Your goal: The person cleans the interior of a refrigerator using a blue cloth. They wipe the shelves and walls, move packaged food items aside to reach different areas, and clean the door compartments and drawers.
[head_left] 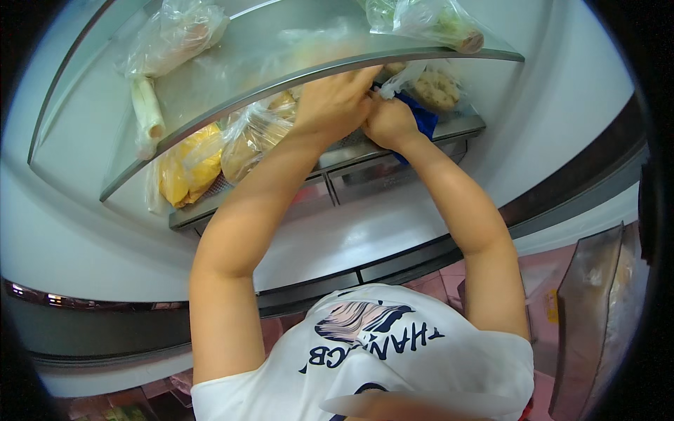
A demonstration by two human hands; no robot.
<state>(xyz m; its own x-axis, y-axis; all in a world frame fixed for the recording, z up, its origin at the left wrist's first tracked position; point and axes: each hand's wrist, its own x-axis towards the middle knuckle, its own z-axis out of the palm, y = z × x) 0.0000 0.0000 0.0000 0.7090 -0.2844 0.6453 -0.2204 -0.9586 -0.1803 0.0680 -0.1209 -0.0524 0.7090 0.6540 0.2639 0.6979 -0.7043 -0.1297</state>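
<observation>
Both my arms reach into a refrigerator, and my hands meet under the glass shelf. My left hand (335,104) is closed, its fingers bent toward the right hand; what they hold is hidden. Close beside it, my right hand (390,124) is closed at a blue bag or cloth (423,119), which shows behind and below it. To the right lies a clear plastic bag (437,88) with pale brown, lumpy food in it. Left of my hands sit a knotted clear bag (246,144) of brownish food and a yellow bag (189,168).
The glass shelf (232,74), with its metal front edge, spans above my hands. On it lie a bagged white-stemmed vegetable (149,116) at left and bagged greens (428,21) at right. Drawers (379,175) stand below. An open door bin (590,309) is at lower right.
</observation>
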